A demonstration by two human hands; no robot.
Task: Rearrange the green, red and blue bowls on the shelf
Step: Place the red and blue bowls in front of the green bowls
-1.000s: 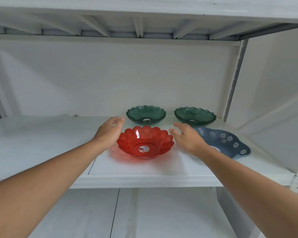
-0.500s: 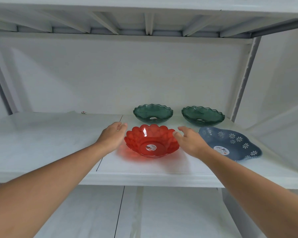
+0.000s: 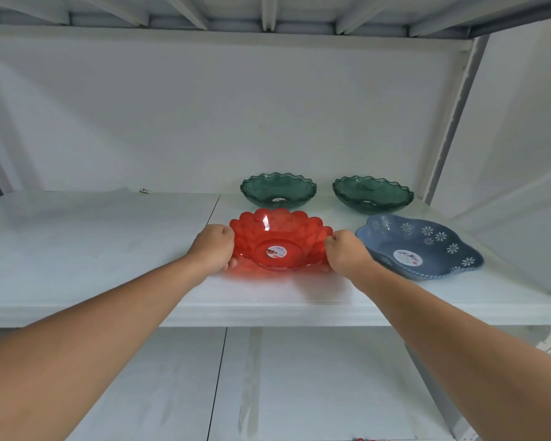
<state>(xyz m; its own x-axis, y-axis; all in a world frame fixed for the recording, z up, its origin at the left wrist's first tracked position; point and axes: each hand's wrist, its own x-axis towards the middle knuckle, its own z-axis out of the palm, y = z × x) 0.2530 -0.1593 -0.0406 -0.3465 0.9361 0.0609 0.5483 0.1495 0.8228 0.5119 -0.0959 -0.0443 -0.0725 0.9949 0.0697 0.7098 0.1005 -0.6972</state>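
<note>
Gripping the red bowl (image 3: 280,241) from both sides, the left hand (image 3: 212,248) and right hand (image 3: 345,254) have their fingers closed on opposite parts of its rim. Head view: the bowl sits upright, mouth up, near the front edge of the white shelf (image 3: 93,249), right of the shelf's middle seam. It is round, so no long axis shows. Its wall is translucent red with a petal-scalloped rim and a round label at its centre. Behind it, toward the back edge, two dark green bowls stand side by side, the left green bowl (image 3: 278,190) and the right green bowl (image 3: 372,194). A blue bowl (image 3: 420,246) with white flowers lies just right of the right hand, its long axis running toward the shelf's front right corner. Fingertips under the red rim are hidden.
</note>
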